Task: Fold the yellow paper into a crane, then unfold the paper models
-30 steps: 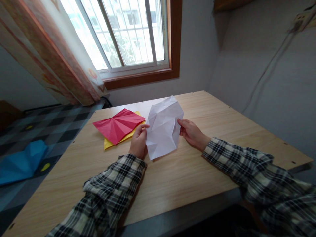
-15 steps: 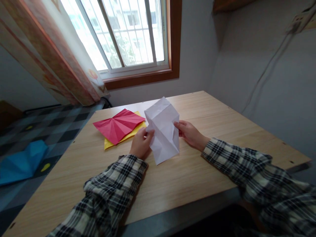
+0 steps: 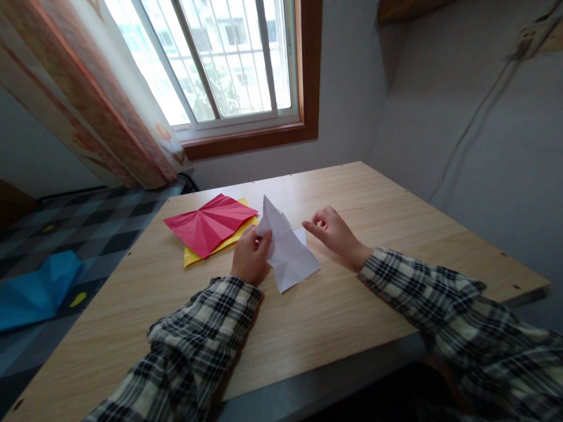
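Note:
A sheet of white folded paper (image 3: 288, 252) with several creases stands partly upright over the table, its pointed tip at the top. My left hand (image 3: 251, 255) pinches its left edge between thumb and fingers. To the right of the paper is my right hand (image 3: 336, 234), apart from it and holding nothing. Its thumb points toward the paper, its fingers are loosely curled, and a gap shows between thumb and forefinger. Just behind my left hand lies a pleated red sheet of paper (image 3: 206, 223) on top of yellow paper (image 3: 190, 258).
The wooden table (image 3: 373, 305) reaches to the wall below a barred window (image 3: 220, 64). At the left, blue folded paper (image 3: 39, 293) lies on a dark checked cloth (image 3: 109, 220). A patterned curtain (image 3: 105, 99) hangs there, and a cable (image 3: 466, 129) runs down the right wall.
My right hand has let go of the white paper's right edge and curled its fingers. The paper's upper part has folded over to the left into a point. My left hand keeps its hold.

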`<state>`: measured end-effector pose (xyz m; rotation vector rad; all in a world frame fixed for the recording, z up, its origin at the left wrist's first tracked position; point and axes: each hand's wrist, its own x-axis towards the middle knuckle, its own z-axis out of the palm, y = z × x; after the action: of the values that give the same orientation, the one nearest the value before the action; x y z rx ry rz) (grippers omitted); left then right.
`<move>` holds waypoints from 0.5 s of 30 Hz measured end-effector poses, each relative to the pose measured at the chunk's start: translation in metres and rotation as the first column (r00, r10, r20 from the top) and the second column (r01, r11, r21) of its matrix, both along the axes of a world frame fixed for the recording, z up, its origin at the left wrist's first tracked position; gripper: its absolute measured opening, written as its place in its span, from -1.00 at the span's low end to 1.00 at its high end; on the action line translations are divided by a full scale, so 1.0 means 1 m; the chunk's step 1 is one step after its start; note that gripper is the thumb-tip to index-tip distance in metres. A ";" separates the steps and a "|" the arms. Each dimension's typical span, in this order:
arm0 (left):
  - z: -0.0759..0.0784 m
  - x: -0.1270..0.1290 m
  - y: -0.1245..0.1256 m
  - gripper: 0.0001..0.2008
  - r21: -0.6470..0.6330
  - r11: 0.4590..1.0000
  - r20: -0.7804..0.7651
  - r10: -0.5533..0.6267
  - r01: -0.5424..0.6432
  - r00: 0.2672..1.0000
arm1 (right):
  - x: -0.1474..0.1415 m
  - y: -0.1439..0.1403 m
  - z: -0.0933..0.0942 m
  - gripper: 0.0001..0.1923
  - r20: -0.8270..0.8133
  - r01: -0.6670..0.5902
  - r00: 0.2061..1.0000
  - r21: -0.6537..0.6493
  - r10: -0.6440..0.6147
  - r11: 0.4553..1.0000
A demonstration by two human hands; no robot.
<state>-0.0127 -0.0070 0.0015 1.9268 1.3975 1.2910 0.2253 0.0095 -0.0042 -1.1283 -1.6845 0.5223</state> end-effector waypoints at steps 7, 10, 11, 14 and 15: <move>0.004 0.004 -0.005 -0.68 0.036 0.999 -0.035 -0.021 0.022 0.999 | -0.008 -0.003 -0.003 -0.61 0.080 -0.194 0.978 -0.022 0.195 0.981; 0.002 0.001 -0.002 -0.69 0.050 0.999 0.050 -0.020 0.018 0.999 | -0.005 0.000 -0.002 -0.64 -0.041 -0.155 0.987 0.005 0.155 0.988; 0.002 -0.001 0.001 -0.69 0.054 0.999 0.101 -0.005 0.000 0.995 | -0.002 0.002 -0.002 -0.64 -0.099 -0.115 0.988 0.004 0.115 0.993; -0.001 -0.009 0.010 -0.65 0.010 0.993 0.260 0.113 -0.120 0.959 | 0.012 0.014 -0.003 -0.66 -0.249 0.048 0.967 -0.018 -0.051 0.999; -0.001 -0.012 0.013 -0.64 -0.024 0.985 0.310 0.168 -0.169 0.936 | 0.018 0.019 -0.004 -0.68 -0.290 0.114 0.950 -0.028 -0.118 0.993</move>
<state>-0.0249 0.0060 0.0006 1.5450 1.4177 1.5974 0.2434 0.0289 -0.0081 -1.0925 -1.3538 0.5926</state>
